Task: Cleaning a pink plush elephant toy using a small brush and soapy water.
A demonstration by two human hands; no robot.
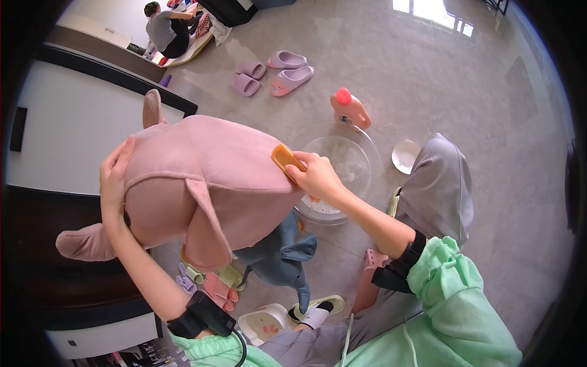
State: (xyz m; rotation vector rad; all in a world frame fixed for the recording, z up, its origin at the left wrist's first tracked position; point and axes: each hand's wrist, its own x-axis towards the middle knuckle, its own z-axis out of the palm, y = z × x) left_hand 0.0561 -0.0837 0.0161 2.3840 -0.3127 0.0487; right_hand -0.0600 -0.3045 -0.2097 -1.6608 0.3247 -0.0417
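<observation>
A large pink fabric stuffed animal (pixel 238 156) with a hanging ear flap is held up before me. My left hand (pixel 117 169) grips its far left side, with the fingers spread over the fabric. In my right hand (pixel 318 176) is a brush with an orange-yellow back (pixel 287 160), pressed to the animal's right end; its bristles are hidden. Under that end stands a clear round basin (pixel 353 156) with foamy liquid in it. A blue fabric stuffed animal (pixel 275 264) is below the pink one and partly hidden by it.
A pink bottle with a red cap (pixel 351 110) stands behind the basin. The white bowl (pixel 405 156) is near my right knee. Purple slippers (pixel 291 80) lie farther off, and a white tub (pixel 261 323) is by my foot. A person (pixel 167 32) sits at upper left.
</observation>
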